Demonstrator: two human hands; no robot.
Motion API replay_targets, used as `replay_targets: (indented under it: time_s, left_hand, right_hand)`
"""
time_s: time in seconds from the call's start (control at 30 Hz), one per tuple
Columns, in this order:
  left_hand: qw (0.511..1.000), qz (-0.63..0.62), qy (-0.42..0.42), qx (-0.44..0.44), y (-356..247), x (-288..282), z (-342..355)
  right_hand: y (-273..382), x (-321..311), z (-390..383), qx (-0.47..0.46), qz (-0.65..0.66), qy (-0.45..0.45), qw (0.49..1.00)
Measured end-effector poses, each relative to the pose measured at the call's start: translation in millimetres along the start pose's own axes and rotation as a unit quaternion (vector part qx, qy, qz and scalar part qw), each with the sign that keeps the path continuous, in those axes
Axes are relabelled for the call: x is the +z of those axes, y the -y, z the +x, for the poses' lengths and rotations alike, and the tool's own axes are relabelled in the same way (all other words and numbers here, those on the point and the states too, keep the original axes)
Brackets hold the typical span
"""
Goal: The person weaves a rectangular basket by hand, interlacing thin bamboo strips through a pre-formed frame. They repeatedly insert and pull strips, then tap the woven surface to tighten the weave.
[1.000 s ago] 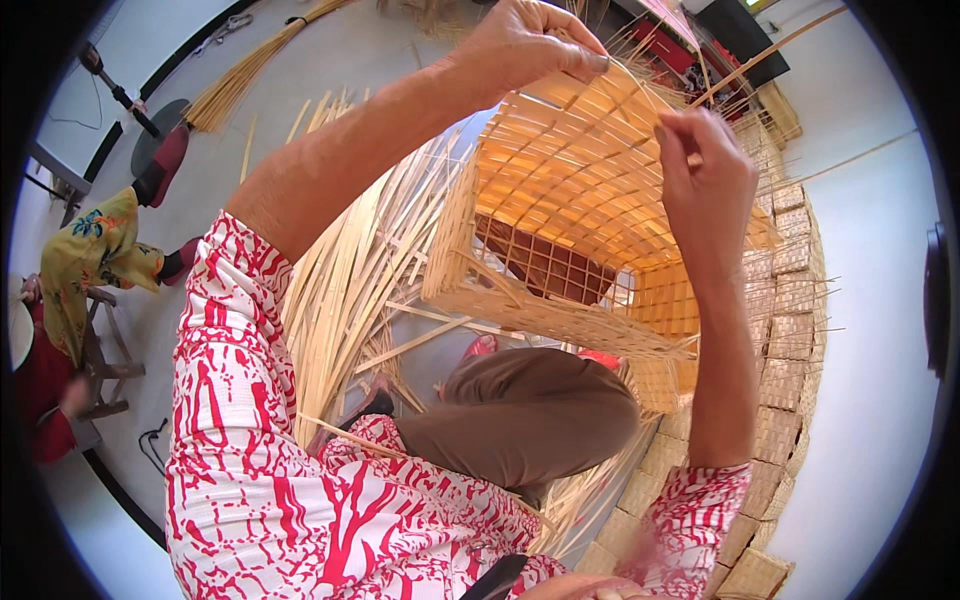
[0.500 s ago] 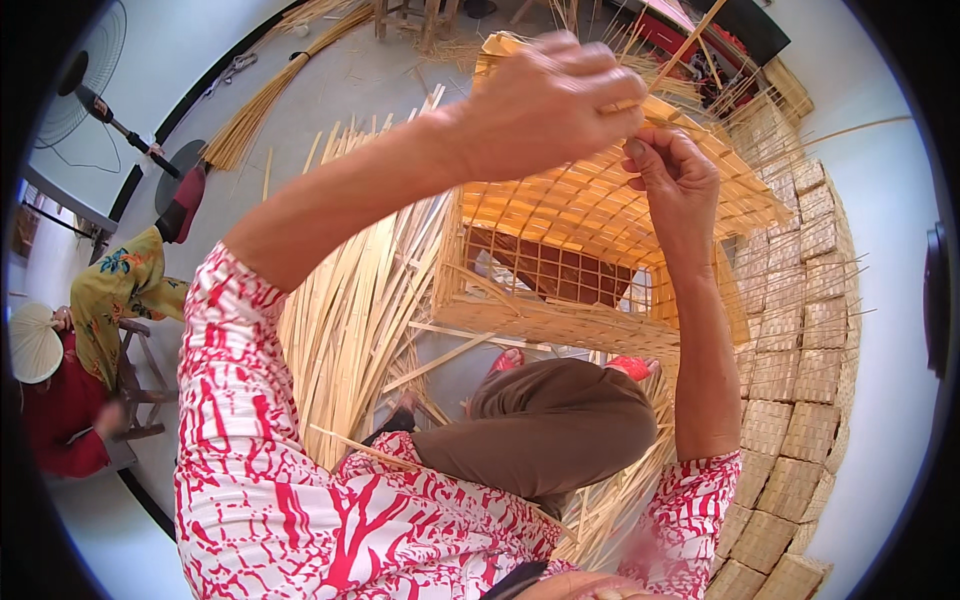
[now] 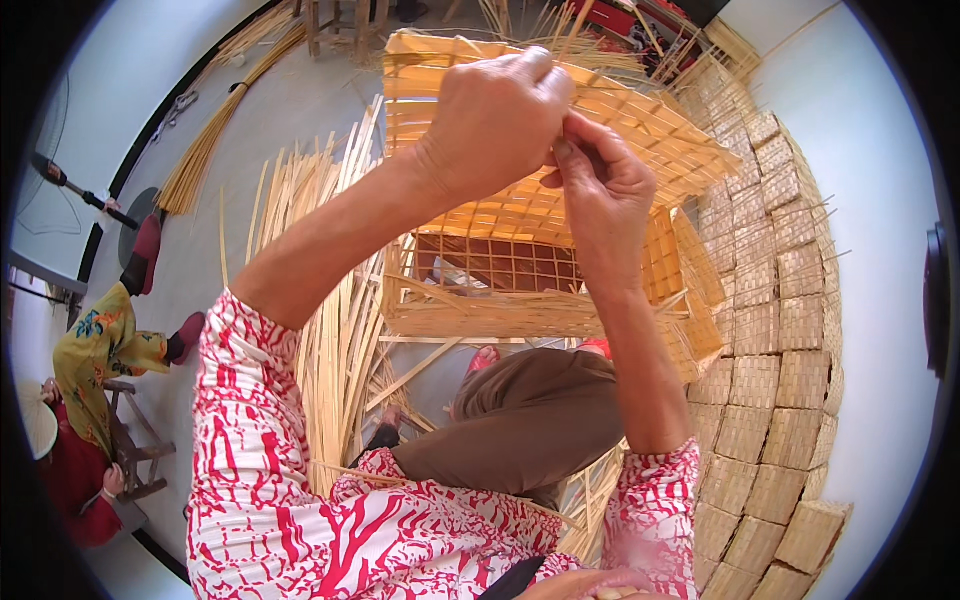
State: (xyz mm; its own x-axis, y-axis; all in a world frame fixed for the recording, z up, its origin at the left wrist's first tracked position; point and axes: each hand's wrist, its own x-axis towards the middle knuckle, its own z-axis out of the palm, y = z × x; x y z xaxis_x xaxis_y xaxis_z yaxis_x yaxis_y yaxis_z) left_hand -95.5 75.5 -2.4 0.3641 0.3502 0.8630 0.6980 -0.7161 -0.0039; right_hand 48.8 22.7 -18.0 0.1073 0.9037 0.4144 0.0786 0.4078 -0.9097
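A yellowish woven bamboo basket (image 3: 480, 318) with an open lattice stands in front of my knees, its lid-like upper panel (image 3: 425, 82) raised and tilted. My left hand (image 3: 503, 115) is closed at this panel, knuckles up, with a thin bamboo strip (image 3: 578, 22) rising behind it. Close against it, my right hand (image 3: 605, 190) pinches with thumb and forefinger. The fingertips of both hands meet over the panel, and the piece of strip between them is mostly hidden by the fingers.
Loose bamboo strips (image 3: 335, 230) lie left of the basket. A tied bundle of thin sticks (image 3: 205, 140) rests farther left. Stacked woven panels (image 3: 785, 385) line the right wall. At the left sits another person (image 3: 85, 480) beside a wooden stool (image 3: 140, 450).
My view has shifted, so the basket and both hands appear farther left. The left hand has turned and closed in against the right fingertips. The other person's arm has lowered.
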Motion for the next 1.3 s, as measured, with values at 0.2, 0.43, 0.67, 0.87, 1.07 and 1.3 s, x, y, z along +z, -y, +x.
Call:
replay_targets:
  time_s: [0.2, 0.43, 0.67, 0.87, 1.07, 1.3]
  left_hand:
    - [0.995, -0.09, -0.014, -0.043, -9, -14, -5]
    - [0.961, -0.252, 0.112, 0.024, 22, -41, 0]
    - [0.907, -0.401, 0.007, -0.131, 27, -42, 3]
    - [0.948, -0.317, 0.041, -0.009, 31, -43, -4]
    - [0.974, -0.21, 0.058, 0.054, 43, -38, -1]
    - [0.992, -0.096, 0.074, 0.025, 39, -38, 1]
  right_hand:
    - [-8, 15, 0, -0.075, 0.021, -0.049, 0.996]
    - [15, -47, 17, -0.191, -0.184, 0.151, 0.952]
    - [15, -23, -26, 0.139, -0.012, 0.325, 0.935]
    - [44, -32, 1, -0.286, -0.368, 0.124, 0.876]
    - [14, -49, 88, -0.155, -0.462, 0.142, 0.861]
    - [8, -46, 82, -0.187, -0.463, 0.101, 0.861]
